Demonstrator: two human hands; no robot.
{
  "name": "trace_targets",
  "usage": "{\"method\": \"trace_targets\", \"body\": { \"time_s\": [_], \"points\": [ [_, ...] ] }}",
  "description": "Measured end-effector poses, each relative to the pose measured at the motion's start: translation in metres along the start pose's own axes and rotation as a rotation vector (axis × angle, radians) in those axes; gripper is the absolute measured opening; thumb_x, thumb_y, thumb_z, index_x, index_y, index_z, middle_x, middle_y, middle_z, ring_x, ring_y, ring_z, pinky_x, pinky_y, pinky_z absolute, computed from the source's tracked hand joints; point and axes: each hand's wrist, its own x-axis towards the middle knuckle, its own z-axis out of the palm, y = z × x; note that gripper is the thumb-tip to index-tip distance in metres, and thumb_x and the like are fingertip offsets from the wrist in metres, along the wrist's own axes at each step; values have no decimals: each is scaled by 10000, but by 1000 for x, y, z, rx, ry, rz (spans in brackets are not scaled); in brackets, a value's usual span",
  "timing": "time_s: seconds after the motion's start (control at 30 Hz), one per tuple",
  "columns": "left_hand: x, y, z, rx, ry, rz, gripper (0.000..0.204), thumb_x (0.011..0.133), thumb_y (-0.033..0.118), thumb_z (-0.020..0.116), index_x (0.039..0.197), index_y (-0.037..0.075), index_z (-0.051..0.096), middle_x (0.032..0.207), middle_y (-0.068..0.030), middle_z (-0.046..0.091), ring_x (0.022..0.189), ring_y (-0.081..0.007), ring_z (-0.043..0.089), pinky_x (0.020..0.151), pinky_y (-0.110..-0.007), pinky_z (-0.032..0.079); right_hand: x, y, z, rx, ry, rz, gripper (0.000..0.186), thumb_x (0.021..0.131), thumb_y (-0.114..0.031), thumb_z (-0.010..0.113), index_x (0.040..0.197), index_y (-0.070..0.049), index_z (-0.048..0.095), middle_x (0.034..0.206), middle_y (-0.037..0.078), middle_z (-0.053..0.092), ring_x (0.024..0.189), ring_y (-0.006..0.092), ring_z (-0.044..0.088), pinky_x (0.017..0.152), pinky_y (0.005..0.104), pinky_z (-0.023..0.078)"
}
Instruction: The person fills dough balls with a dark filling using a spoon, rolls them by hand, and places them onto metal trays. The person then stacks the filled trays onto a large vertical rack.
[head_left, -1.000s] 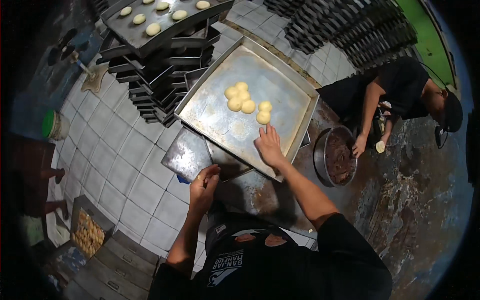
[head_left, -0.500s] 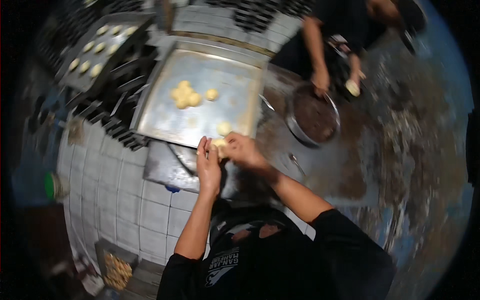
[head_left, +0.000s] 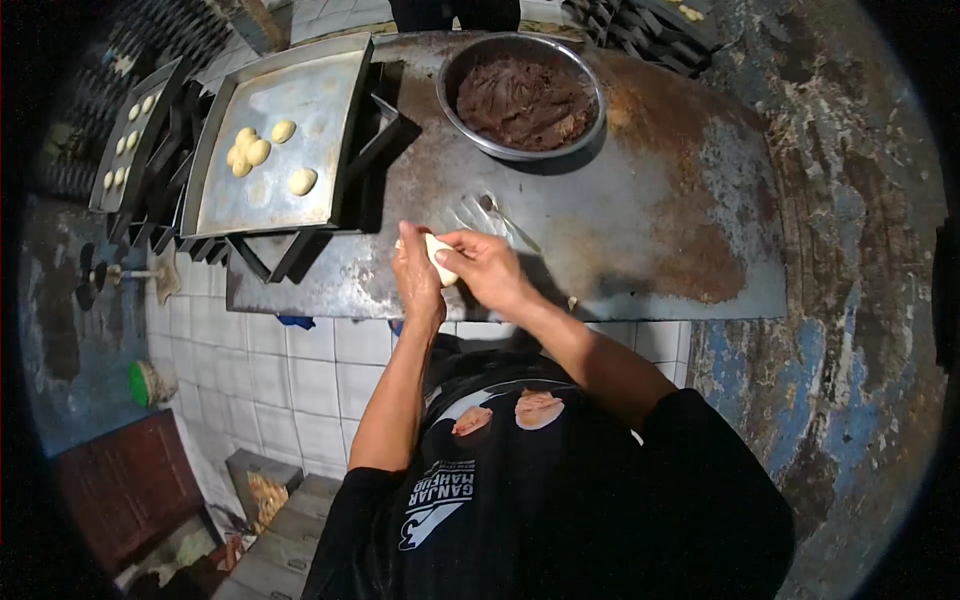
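Observation:
A pale piece of dough (head_left: 440, 260) is held between my two hands above the near part of the metal table. My left hand (head_left: 414, 275) cups it from the left, fingers pointing away from me. From the right, my right hand (head_left: 485, 268) presses its thumb and fingers onto the dough. Part of the piece is hidden by the fingers. Several round dough balls (head_left: 257, 151) lie on the large metal tray (head_left: 300, 205) to the left, most of them clustered. Just beyond my hands, a spoon (head_left: 512, 222) rests on the table.
A metal bowl (head_left: 598, 125) of dark brown filling (head_left: 525, 103) stands at the far side of the table (head_left: 660, 215). A second tray (head_left: 110, 200) with dough pieces sits on dark racks at far left. Another person's legs (head_left: 455, 14) show beyond the table.
My view has swung rightward, so the tray now appears farther left. My hands and the dough have come away from the tray's edge. The other person's arms no longer reach to the bowl.

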Motion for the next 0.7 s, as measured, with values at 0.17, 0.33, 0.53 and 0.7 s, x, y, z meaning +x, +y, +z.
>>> {"method": "trace_targets", "body": {
  "time_s": [0.17, 0.33, 0.53, 0.7],
  "points": [
    [-43, -88, -24, 448, -174, -309, 570, 1008, 254, 597, 1496, 33, 401, 1120, -96, 693, 987, -193, 641, 840, -341, 526, -33, 16, -59, -789, -54, 166, 229, 940, -164, 665, 1135, -49, 697, 951, 137, 708, 863, 286, 692, 874, 380, 522],
    [-55, -132, -35, 297, -214, -191, 370, 954, 105, 648, 1312, 24, 603, 1155, -92, 699, 980, -169, 659, 835, -337, 546, -27, 22, -67, -729, -241, -402, 179, 877, -182, 709, 1024, -82, 730, 906, 101, 629, 1043, 334, 612, 969, 427, 483],
    [0, -37, 21, 227, -344, -112, 771, 792, -70, 734, 1481, 30, 405, 1199, -61, 662, 1093, -148, 627, 981, -290, 485, 58, 115, -176, -1579, 52, -190, 238, 956, -128, 559, 1125, 27, 625, 1107, 206, 627, 1101, 380, 629, 879, 497, 551],
    [75, -8, 22, 268, -391, -47, 589, 800, -66, 756, 1339, 29, 537, 1205, -72, 697, 1127, -151, 654, 1012, -294, 488, 70, -4, -131, -1304, -49, 113, 127, 981, -103, 567, 964, 5, 632, 1029, 222, 656, 855, 259, 689, 788, 382, 598]
  ]
}}
